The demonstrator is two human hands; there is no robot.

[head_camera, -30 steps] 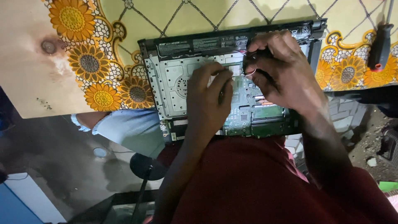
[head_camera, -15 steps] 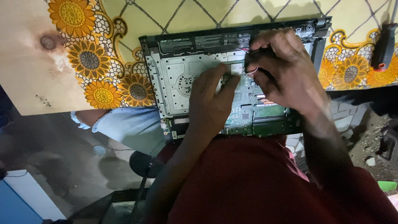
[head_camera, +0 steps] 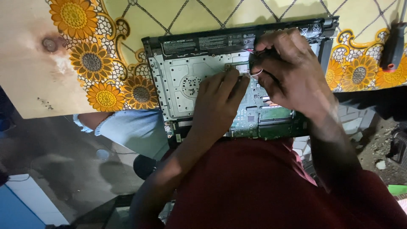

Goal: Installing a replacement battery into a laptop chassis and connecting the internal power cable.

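**Both hands inside an opened laptop**

The left fingers (head_camera: 231, 82) lie nearly straight and close together, tips pressed flat on the board beside a small silvery module (head_camera: 241, 69); they grip nothing. The module sits just at 1 o'clock from those tips. The left hand (head_camera: 218, 101) covers the middle of the laptop (head_camera: 178, 80), its forearm running down toward 7 o'clock.

The right fingers (head_camera: 271, 55) are curled tightly together, pinching thin wires (head_camera: 255, 73) that loop out pale below the knuckles; whether a tool is in that fist I cannot tell. The wires lie between the two hands, touching the right fingers and just at 2 o'clock from the left fingertips. The right hand (head_camera: 288, 72) hides the laptop's upper right part.

The laptop lies bottom-up with its cover off, grey metal plate at 9 o'clock of the hands, green board (head_camera: 271, 118) at 5 o'clock. It rests on a yellow sunflower cloth (head_camera: 97, 63). Far at 3 o'clock lies a dark screwdriver (head_camera: 393, 46).
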